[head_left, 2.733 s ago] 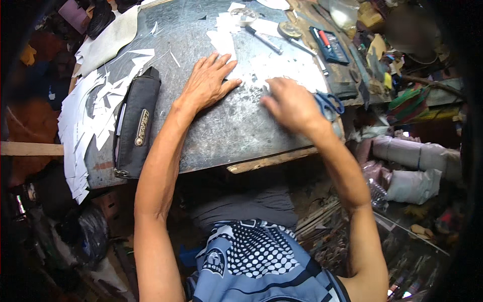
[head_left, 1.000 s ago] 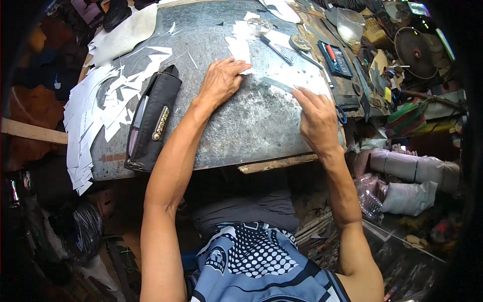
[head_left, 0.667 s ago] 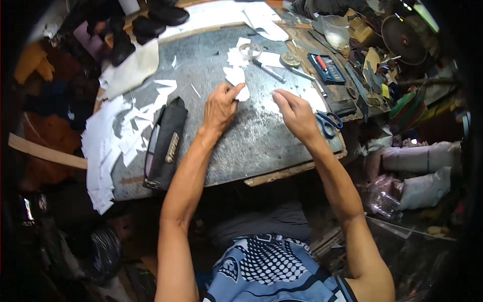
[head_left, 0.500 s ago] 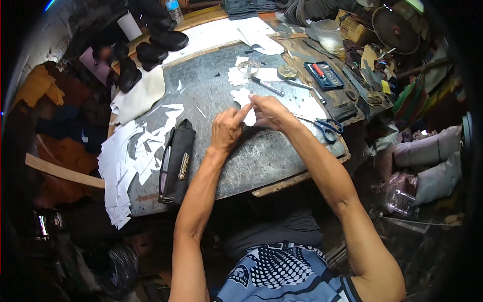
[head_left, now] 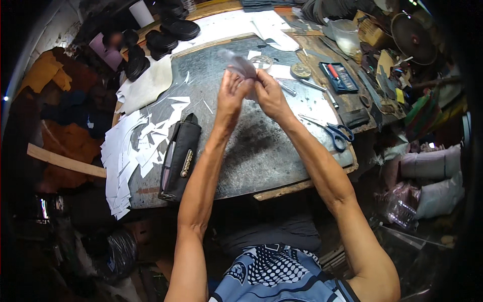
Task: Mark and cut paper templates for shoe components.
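Both hands are raised over the middle of the metal-topped table (head_left: 261,166), close together. Between them is a thin paper piece (head_left: 240,65), smeared by motion and greyish in shadow. My left hand (head_left: 231,95) has its fingers closed on the lower left of the piece. My right hand (head_left: 270,95) pinches it from the right side. Just beyond the hands lie a clear tape roll (head_left: 262,62) and a marker (head_left: 287,88), partly hidden by the right hand. Blue-handled scissors (head_left: 339,138) rest on the table to the right of the right forearm.
Left of my left forearm lies a black zip pouch (head_left: 180,163), beside a heap of white paper scraps (head_left: 119,166). Black shoes (head_left: 181,29) stand at the far left. A second tape roll (head_left: 301,70) and a blue tool case (head_left: 338,76) are at the right.
Both hands have lifted and moved away from me with the paper piece, which was white and sharper before and now is blurred and shaded. The view has shifted slightly.
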